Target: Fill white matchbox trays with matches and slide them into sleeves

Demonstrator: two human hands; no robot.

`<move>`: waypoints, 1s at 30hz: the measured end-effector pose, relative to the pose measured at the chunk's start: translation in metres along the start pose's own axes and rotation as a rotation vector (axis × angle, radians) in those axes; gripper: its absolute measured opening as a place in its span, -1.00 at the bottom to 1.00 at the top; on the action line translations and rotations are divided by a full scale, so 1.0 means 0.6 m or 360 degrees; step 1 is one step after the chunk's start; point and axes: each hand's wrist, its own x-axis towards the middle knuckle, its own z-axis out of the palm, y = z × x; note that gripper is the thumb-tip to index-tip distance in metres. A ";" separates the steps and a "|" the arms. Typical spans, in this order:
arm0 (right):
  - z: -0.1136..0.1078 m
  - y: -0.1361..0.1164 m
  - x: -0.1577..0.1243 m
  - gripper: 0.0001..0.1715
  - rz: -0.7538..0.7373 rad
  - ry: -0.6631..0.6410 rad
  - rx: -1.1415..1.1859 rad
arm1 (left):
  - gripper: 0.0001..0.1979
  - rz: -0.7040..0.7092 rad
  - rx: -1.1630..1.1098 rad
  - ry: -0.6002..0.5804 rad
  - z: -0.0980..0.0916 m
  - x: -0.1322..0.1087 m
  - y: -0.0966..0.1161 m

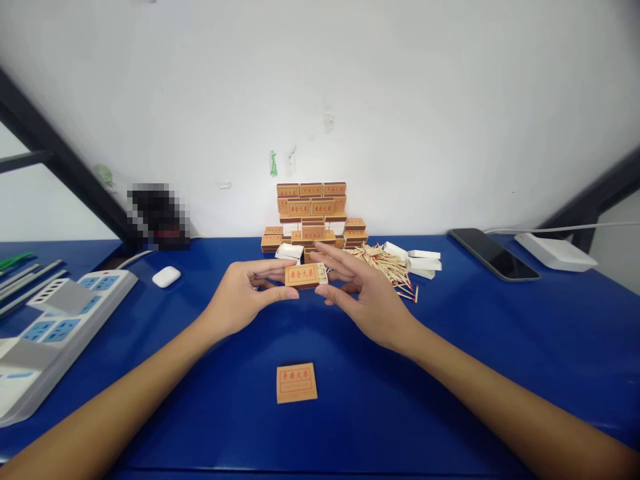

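Note:
Between my hands is an orange matchbox [301,275] with red lettering, its white tray [321,273] partly out on the right with matches showing inside. My left hand [243,293] grips the sleeve's left end between thumb and fingers. At the tray's right end, my right hand [366,293] pinches with thumb and fingers. Flat on the blue table nearer me lies an orange matchbox cover [297,383]. Behind my hands, stacked matchboxes [311,208] stand against the wall. A heap of loose red-tipped matches [383,265] lies right of the stack.
White empty trays [424,261] lie beside the matches. Farther right are a dark phone [494,254] and a white box [555,252]. On the left are a power strip [75,333], a white earphone case [167,277] and grey rods [30,283]. A wall [400,120] bounds the blue table [400,413].

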 end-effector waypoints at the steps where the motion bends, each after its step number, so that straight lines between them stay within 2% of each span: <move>1: 0.004 -0.001 -0.002 -0.13 -0.0004 -0.0027 0.0034 | -0.41 0.0004 -0.0016 0.0021 0.002 -0.001 -0.001; 4: 0.020 -0.001 -0.011 0.00 -0.0067 -0.0110 0.0092 | -0.42 0.0008 -0.0034 0.0094 0.009 -0.003 -0.005; 11: 0.042 -0.003 -0.026 0.10 -0.0125 -0.0260 0.0071 | -0.41 0.0045 0.0043 0.0150 0.021 -0.009 -0.004; 18: 0.030 -0.010 -0.020 0.07 -0.0130 -0.0220 0.0086 | -0.39 0.0091 0.0147 0.0101 0.015 -0.006 0.002; 26: 0.043 -0.004 -0.033 0.11 -0.0104 -0.0333 -0.0112 | -0.45 0.0246 0.0348 0.0166 0.017 -0.014 -0.002; 30: 0.037 0.002 -0.029 0.03 -0.0136 -0.0296 -0.0236 | -0.46 0.0252 0.0399 0.0135 0.013 -0.010 -0.002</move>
